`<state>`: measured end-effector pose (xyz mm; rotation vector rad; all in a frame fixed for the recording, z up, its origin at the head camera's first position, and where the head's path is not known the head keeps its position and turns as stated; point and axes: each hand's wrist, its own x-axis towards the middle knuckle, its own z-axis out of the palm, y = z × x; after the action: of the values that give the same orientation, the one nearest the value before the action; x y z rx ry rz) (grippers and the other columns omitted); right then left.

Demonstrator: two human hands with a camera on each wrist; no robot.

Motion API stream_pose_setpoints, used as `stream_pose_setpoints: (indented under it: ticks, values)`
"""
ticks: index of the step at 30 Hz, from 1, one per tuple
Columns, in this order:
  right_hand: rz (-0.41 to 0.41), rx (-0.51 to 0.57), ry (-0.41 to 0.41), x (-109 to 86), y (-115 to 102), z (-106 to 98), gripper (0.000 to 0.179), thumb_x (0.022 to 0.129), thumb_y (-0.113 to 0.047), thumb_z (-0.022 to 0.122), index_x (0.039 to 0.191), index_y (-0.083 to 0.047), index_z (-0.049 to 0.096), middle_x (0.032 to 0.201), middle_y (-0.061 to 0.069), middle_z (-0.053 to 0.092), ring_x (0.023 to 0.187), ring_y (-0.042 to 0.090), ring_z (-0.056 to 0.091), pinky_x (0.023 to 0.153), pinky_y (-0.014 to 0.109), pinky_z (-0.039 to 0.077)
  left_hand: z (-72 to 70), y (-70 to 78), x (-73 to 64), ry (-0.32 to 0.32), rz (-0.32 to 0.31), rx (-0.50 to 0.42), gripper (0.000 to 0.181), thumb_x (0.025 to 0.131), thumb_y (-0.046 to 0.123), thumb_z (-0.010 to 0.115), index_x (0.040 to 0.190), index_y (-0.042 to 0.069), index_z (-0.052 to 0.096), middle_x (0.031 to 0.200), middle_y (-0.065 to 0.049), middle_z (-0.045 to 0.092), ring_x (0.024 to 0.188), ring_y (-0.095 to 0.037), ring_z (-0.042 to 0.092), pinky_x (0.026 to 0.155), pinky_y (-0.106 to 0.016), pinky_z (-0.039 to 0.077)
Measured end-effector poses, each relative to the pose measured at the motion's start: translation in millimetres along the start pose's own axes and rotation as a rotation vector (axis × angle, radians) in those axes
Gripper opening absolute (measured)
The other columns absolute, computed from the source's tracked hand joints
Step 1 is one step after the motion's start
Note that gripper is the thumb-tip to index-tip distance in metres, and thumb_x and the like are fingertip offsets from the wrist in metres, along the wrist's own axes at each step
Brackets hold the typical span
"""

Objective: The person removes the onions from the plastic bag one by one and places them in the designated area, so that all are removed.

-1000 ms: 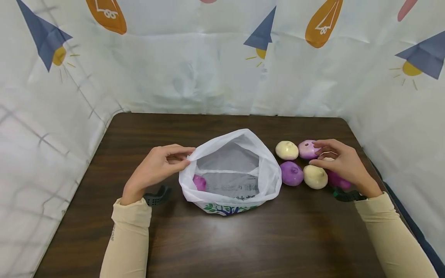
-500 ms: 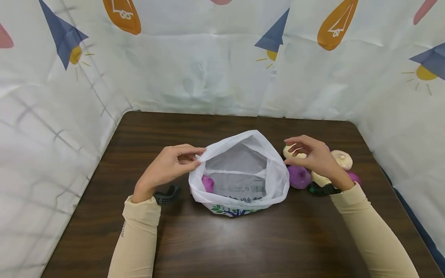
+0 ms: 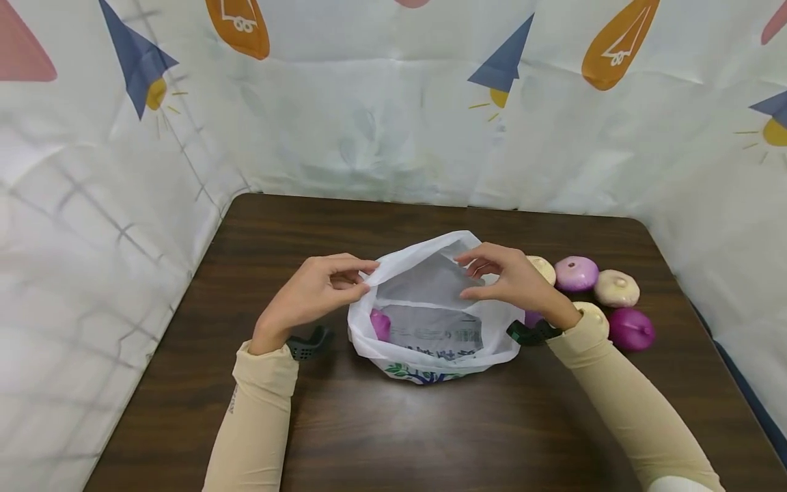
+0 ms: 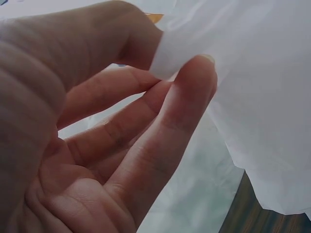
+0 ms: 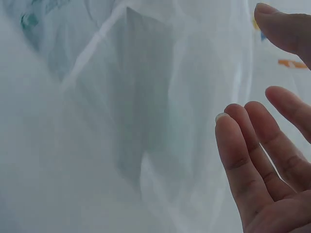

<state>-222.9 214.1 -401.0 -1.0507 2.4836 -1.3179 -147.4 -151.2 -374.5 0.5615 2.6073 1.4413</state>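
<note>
A white plastic bag (image 3: 424, 270) stands with its mouth wide on the table, a green and blue tree print on its front. My left hand (image 3: 320, 290) pinches the left rim between thumb and fingers; the left wrist view shows the film (image 4: 194, 39) between the fingertips. Inside, at the left, a magenta object (image 3: 380, 324) is partly covered by the bag's edge. Over the bag's right side hovers my right hand (image 3: 510, 277), thumb and fingers spread apart. In the right wrist view its fingers (image 5: 240, 165) hold nothing and lie beside the bag's film.
Several glossy onions sit right of the bag: a light purple one (image 3: 576, 273), a white one (image 3: 617, 288), a dark magenta one (image 3: 631, 329) and pale yellow ones, partly behind my right arm. A printed white curtain (image 3: 369, 123) hangs behind the dark wooden table (image 3: 381, 437).
My right hand has moved left from above the onions to over the bag's mouth, uncovering some of them. The left hand keeps its grip on the rim. The head view has shifted slightly.
</note>
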Motion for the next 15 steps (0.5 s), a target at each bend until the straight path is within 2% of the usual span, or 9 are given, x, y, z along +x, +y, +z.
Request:
stream_pose_setpoints:
  ticks: [2,9,15]
  values:
    - [-0.017,0.001,-0.025,5.3,-3,6,0.056,0.076,-0.012,0.092,0.128,-0.013,0.07,0.123,0.008,0.073,0.098,0.006,0.071,0.092,0.025,0.061,-0.1,1.5,1.1,-0.001,0.009,0.008,0.036,0.095,0.015,0.073,0.13,0.021,0.073,0.122,0.0,0.075,0.1,-0.012,0.072,0.088,-0.021,0.06]
    - [-0.022,0.029,-0.117,24.0,-13,24,0.054,0.076,-0.018,0.093,0.125,-0.013,0.071,0.117,0.016,0.073,0.097,0.035,0.071,0.091,0.029,0.061,-0.7,3.7,2.3,-0.004,0.023,0.005,0.036,0.094,0.014,0.074,0.13,0.018,0.073,0.12,-0.002,0.075,0.099,-0.013,0.072,0.087,-0.021,0.06]
    - [-0.036,0.03,-0.207,37.9,-16,42,0.055,0.078,-0.024,0.093,0.127,-0.015,0.07,0.116,0.015,0.073,0.097,0.033,0.073,0.091,0.033,0.062,-1.6,3.2,-0.5,-0.002,0.012,0.013,0.035,0.095,0.014,0.074,0.13,0.017,0.073,0.12,-0.002,0.075,0.099,-0.014,0.072,0.086,-0.021,0.06]
